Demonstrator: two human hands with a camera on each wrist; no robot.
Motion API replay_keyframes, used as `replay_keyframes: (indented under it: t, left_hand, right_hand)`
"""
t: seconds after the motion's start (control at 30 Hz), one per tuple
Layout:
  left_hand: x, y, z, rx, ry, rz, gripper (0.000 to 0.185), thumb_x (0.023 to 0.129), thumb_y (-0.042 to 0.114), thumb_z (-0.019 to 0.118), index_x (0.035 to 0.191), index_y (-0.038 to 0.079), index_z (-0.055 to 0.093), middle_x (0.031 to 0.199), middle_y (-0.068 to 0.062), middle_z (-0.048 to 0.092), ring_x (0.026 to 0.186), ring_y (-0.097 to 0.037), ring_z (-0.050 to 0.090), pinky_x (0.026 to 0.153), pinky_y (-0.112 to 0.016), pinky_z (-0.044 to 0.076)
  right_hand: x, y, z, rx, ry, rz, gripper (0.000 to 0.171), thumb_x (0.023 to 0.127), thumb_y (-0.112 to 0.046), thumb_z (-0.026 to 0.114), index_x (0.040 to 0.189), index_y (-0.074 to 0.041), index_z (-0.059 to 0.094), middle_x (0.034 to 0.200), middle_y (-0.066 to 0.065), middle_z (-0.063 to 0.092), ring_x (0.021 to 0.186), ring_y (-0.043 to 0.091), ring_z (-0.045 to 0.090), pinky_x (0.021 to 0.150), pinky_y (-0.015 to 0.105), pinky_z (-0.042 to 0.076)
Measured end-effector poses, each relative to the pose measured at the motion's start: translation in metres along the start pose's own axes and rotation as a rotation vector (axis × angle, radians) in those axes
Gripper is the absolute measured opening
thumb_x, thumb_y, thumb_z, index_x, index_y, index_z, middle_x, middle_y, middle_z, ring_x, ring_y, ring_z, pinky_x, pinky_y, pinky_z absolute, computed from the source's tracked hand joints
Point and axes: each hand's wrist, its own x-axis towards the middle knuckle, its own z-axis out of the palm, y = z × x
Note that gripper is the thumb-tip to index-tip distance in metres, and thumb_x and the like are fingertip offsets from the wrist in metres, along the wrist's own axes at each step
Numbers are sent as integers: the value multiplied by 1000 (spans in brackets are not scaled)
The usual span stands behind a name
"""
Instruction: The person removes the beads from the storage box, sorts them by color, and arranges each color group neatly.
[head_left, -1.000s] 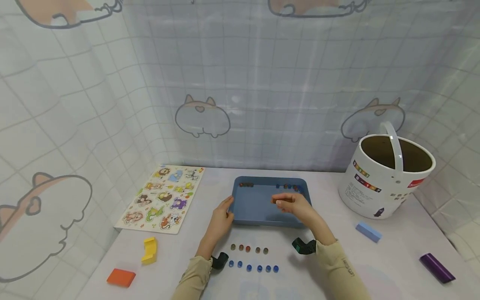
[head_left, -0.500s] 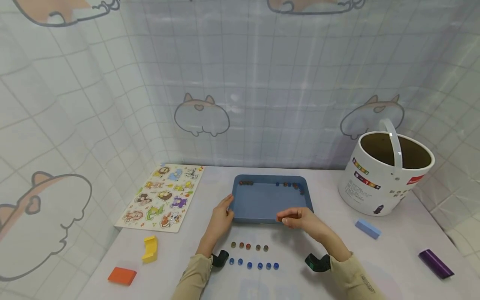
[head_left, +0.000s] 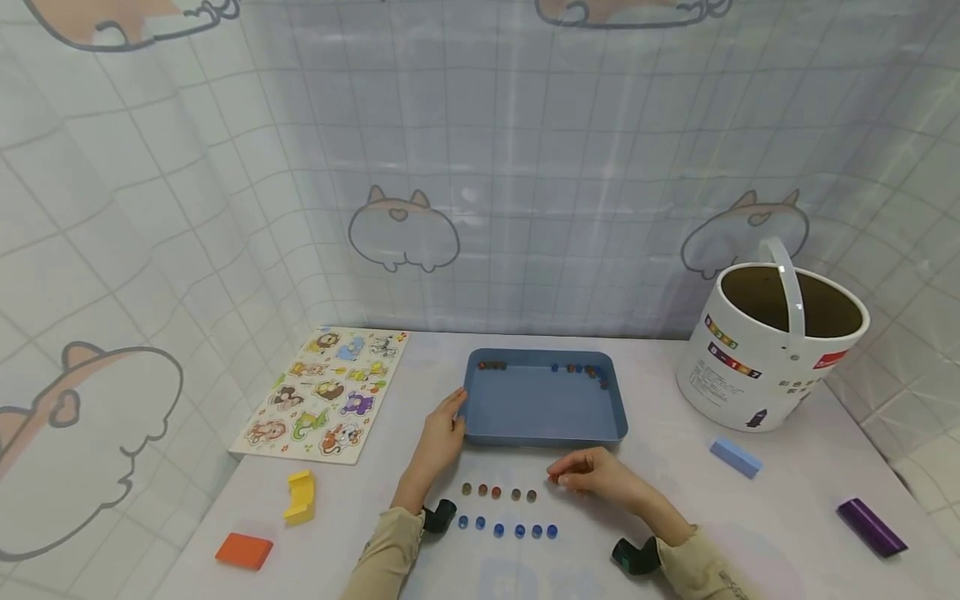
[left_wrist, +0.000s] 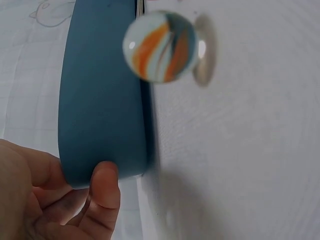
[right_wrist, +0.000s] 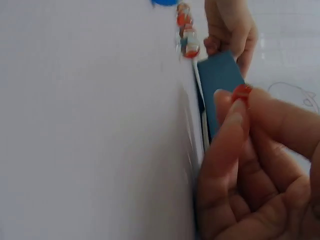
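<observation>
Right hand (head_left: 592,477) pinches an orange marble (right_wrist: 242,91) just past the orange row (head_left: 498,493), ready to set down; left hand (head_left: 442,433) grips the tray (head_left: 540,408).

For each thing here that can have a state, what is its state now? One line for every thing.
Right hand: pinches an orange marble, low over the table.
Left hand: grips the left front corner of the blue tray.
Blue tray: flat on the table, a few marbles along its far wall.
White bucket: upright, open, handle raised.
Animal puzzle: flat, pieces in place.
</observation>
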Motion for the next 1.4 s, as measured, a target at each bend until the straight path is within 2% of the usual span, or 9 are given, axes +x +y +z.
replay_keyframes:
  t: [0.17, 0.3, 0.5, 0.8, 0.93, 1.03, 1.17, 1.27, 1.4]
  left_hand:
    - [0, 0, -1, -6, 2, -7, 44, 92, -2, 49, 136, -9, 49, 145, -22, 48, 135, -37, 44, 108, -48, 39]
    - [-1, 0, 0, -10, -9, -16, 44, 92, -3, 48, 136, -9, 49, 146, -22, 47, 135, -37, 43, 108, -49, 38]
    - [0, 0, 0, -1, -10, -14, 44, 93, -3, 48, 136, -8, 49, 146, -21, 47, 136, -37, 43, 108, -48, 38]
    - [-1, 1, -1, 9, -5, -16, 44, 92, -3, 47, 136, -8, 49, 146, -20, 47, 135, -36, 44, 108, -48, 39]
    - [-1, -1, 0, 6, -3, -6, 45, 92, -3, 47, 136, -8, 49, 146, -21, 47, 135, -37, 44, 106, -48, 41]
    - [-3, -2, -1, 5, 0, -9, 45, 91, -4, 47, 136, -9, 49, 145, -21, 48, 134, -37, 44, 105, -49, 41]
    - [-4, -3, 0, 12, -6, -13, 46, 91, -4, 47, 136, -9, 49, 145, -21, 48, 134, -37, 45, 103, -49, 43]
    - [-3, -3, 1, 18, -9, -8, 46, 91, -5, 47, 137, -9, 49, 145, -22, 47, 134, -37, 45, 103, -49, 43]
    - [0, -2, 2, 18, -2, -8, 46, 91, -5, 47, 137, -9, 49, 145, -21, 48, 134, -37, 45, 105, -49, 42]
  right_hand:
    - [5, 5, 7, -71, 17, -45, 25, 89, -11, 65, 109, 3, 70, 107, 20, 71, 71, 4, 56, 57, 20, 46]
    - [7, 9, 14, -125, 41, -89, 21, 84, -8, 69, 103, 1, 73, 98, 17, 73, 62, 0, 48, 52, 16, 40]
    - [8, 8, 22, -192, 77, -106, 19, 75, -10, 78, 94, -6, 76, 82, 7, 72, 54, 0, 39, 50, 16, 32]
    - [7, 3, 25, -189, 64, -111, 22, 73, -9, 80, 95, -6, 76, 86, 11, 72, 54, 1, 40, 50, 17, 33]
    - [2, -6, 18, -177, 50, -88, 22, 78, -12, 77, 99, -6, 74, 93, 11, 71, 56, 2, 41, 52, 18, 36]
    - [0, -16, 10, -151, 19, -111, 24, 83, -14, 73, 104, -1, 72, 100, 18, 70, 59, 2, 43, 54, 18, 38]
    - [0, -28, -6, -104, 2, -160, 32, 88, -14, 68, 110, 9, 67, 108, 29, 67, 72, 1, 57, 64, 19, 47]
    - [3, -37, -22, -118, 30, -165, 36, 90, -18, 66, 114, 10, 65, 111, 28, 66, 82, 5, 62, 73, 26, 53]
    - [15, -47, -45, -122, 58, -139, 41, 93, -22, 62, 120, 9, 62, 118, 25, 65, 95, 21, 65, 83, 41, 54]
